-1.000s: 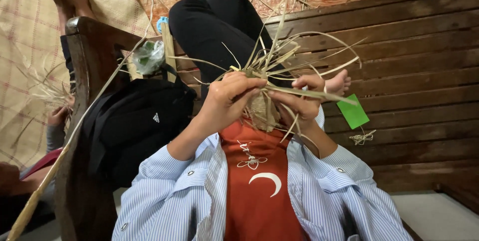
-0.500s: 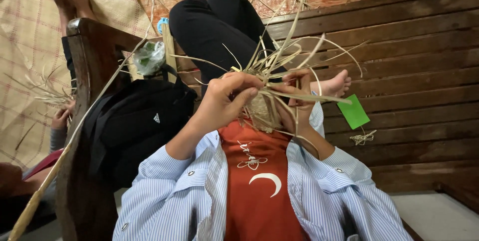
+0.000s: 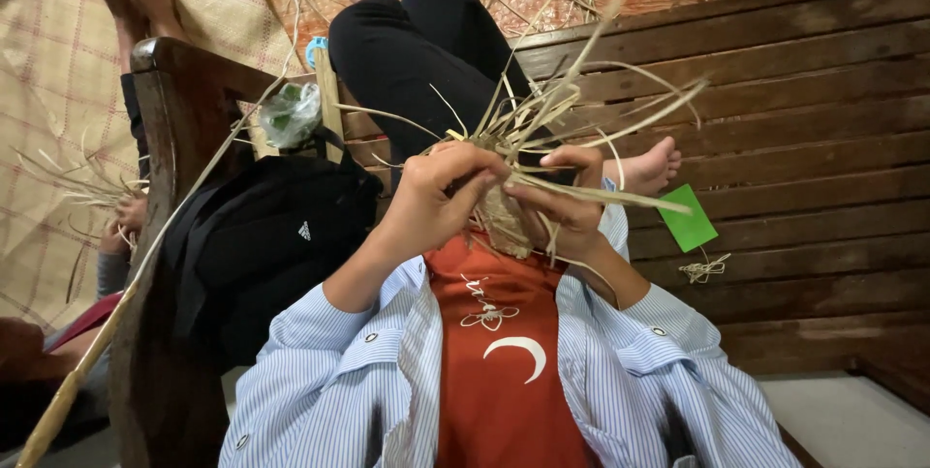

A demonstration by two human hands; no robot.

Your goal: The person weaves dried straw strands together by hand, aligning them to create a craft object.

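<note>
I hold a small woven straw piece [image 3: 506,221] in front of my chest, with long loose pale strands [image 3: 581,105] fanning up and to the right. My left hand [image 3: 438,199] grips its upper left part, fingers curled over the weave. Just to the right, my right hand [image 3: 570,204] pinches strands between thumb and fingers, one strip running off to the right. My black-trousered legs [image 3: 417,51] stretch out on the wooden bench beyond.
A slatted wooden bench [image 3: 804,119] lies under me, with a green card [image 3: 687,217] and a straw knot [image 3: 704,266] on it. A black backpack [image 3: 262,245] and plastic bag [image 3: 289,111] sit left. Another person's hand [image 3: 126,216] works straw on the woven mat.
My right hand shifted down and closed on the strands again; the loose strands swung to the right. The other person's hand at left lifted its straw slightly.
</note>
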